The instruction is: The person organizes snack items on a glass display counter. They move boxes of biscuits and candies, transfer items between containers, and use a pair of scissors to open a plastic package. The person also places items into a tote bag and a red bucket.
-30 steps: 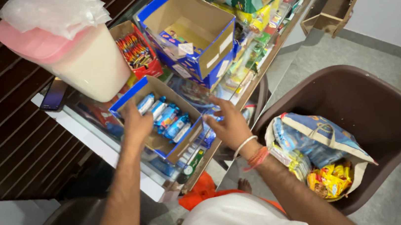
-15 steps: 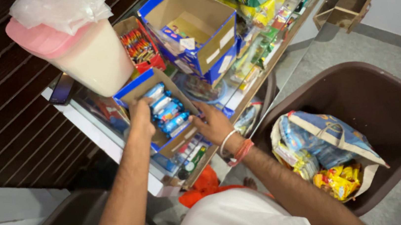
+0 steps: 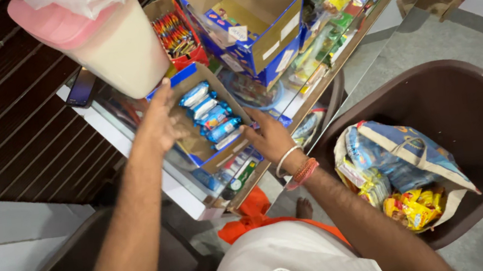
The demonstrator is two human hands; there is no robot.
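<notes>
A cardboard box with blue trim [image 3: 210, 151] rests on a glass counter [image 3: 315, 95] and holds several blue snack packets [image 3: 210, 113]. My left hand [image 3: 159, 123] presses flat against the box's left wall. My right hand [image 3: 267, 137] grips the box's right front corner; bangles and red thread sit on that wrist. Both hands hold the box between them.
A large jar with a pink lid [image 3: 96, 37] stands left of the box, a phone [image 3: 79, 87] beside it. A red box of sweets [image 3: 177, 34] and an open blue carton [image 3: 247, 18] lie behind. A brown chair [image 3: 466, 106] holds a bag of snack packs [image 3: 400, 166].
The view has shifted closer over the counter. Both hands stay on the packet box, which sits slightly farther right of the jar than before.
</notes>
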